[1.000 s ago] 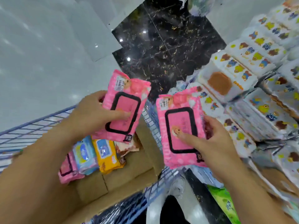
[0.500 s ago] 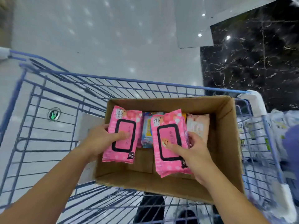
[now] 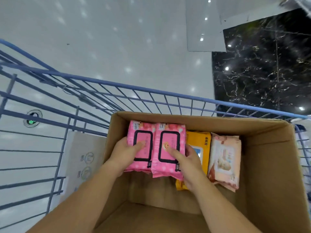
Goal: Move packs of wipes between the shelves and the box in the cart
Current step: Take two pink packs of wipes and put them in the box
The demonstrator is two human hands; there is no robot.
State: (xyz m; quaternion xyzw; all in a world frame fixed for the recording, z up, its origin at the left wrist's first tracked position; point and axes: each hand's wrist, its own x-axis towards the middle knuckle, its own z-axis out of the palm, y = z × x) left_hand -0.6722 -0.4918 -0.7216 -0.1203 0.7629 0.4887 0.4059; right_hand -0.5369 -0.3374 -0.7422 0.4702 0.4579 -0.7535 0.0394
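Two pink packs of wipes lie side by side at the far left inside the cardboard box (image 3: 269, 174). My left hand (image 3: 124, 155) grips the left pink pack (image 3: 141, 130), thumb on its black-framed lid. My right hand (image 3: 186, 163) holds the right pink pack (image 3: 170, 132), its forefinger on the lid. Both packs rest against the box's back wall, on other packs hidden below. To their right stand a yellow pack (image 3: 200, 140) and a pale peach pack (image 3: 225, 158). The shelves are out of view.
The box sits in a blue wire cart (image 3: 117, 84) on a pale grey floor. A flat piece of printed cardboard (image 3: 84, 158) leans between the box and the cart's left side. A black marble floor panel (image 3: 262, 68) lies beyond the cart at right.
Both hands carried the pink packs from in front of the shelves down into the box and set them side by side at its far left. My view turned from the shelves to the cart.
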